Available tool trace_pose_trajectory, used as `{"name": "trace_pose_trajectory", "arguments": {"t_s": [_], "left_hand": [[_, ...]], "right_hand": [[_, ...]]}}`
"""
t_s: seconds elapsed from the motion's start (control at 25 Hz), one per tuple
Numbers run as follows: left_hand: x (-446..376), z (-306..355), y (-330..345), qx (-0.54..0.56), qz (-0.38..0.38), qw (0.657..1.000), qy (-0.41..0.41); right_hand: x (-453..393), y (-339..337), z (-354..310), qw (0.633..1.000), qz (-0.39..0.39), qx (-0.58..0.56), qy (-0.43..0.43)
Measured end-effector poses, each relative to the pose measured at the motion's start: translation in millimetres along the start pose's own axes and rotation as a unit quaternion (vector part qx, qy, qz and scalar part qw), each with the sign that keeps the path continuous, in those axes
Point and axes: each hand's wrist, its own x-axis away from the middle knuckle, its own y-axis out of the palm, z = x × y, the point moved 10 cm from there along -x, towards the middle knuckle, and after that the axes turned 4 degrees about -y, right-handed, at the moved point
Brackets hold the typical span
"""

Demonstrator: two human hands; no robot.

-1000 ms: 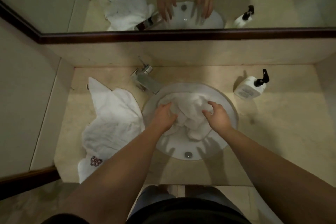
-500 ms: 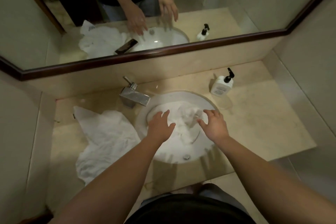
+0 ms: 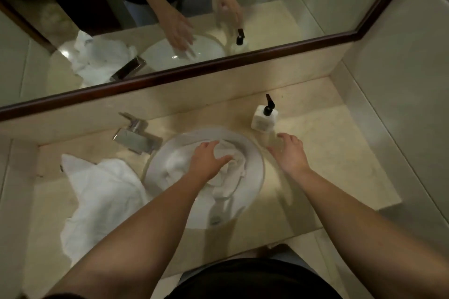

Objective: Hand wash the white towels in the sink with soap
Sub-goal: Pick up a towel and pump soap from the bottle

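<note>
On a beige stone counter point(image 3: 323, 153), below a dark-framed mirror point(image 3: 267, 19): 1 round white sink point(image 3: 255, 153) holding 1 crumpled white towel point(image 3: 233, 172), which lies bunched across the middle of the basin. Left hand point(image 3: 206, 162): over the towel in the basin, fingers spread and straight, palm down on the cloth, grasping nothing. Right hand point(image 3: 290, 153): over the counter just beside the sink's right rim, fingers loosely extended, holding nothing; near the soap bottle point(image 3: 263, 120) but apart from it. Soap bottle: 1, white with a black pump, upright at the back right of the sink. Faucet point(image 3: 136, 137): 1, chrome, square-bodied, at the sink's back left, spout angled toward the basin. Second white towel point(image 3: 102, 196): 1, rumpled in a heap on the counter left of the sink, its right edge touching the sink rim. Mirror reflects both hands, the heap, the faucet and the bottle.
</note>
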Motion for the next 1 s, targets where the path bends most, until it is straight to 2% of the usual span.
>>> {"name": "trace_pose_trajectory", "arguments": {"t_s": [0.12,0.28,0.44,0.64,0.8,1.0], "left_hand": [[-26,34,5,0.014,0.008,1.000,-0.023],[-62,87,7,0.009,0.029,0.999,0.013],[-102,119,12,-0.023,0.000,0.999,0.037],[-126,136,31,-0.077,-0.077,0.989,0.095],[-126,138,32,-0.062,-0.065,0.990,0.112],[-105,130,46,-0.007,-0.090,0.990,0.109]], "right_hand": [[-44,-19,12,0.999,-0.009,-0.007,-0.038],[-98,-25,15,0.996,-0.031,-0.053,-0.058],[-133,-5,16,0.990,-0.104,-0.056,-0.072],[-145,13,2,0.984,-0.125,-0.055,-0.119],[-143,10,1,0.981,-0.117,-0.075,-0.138],[-126,12,5,0.960,-0.183,-0.157,-0.144]]}}
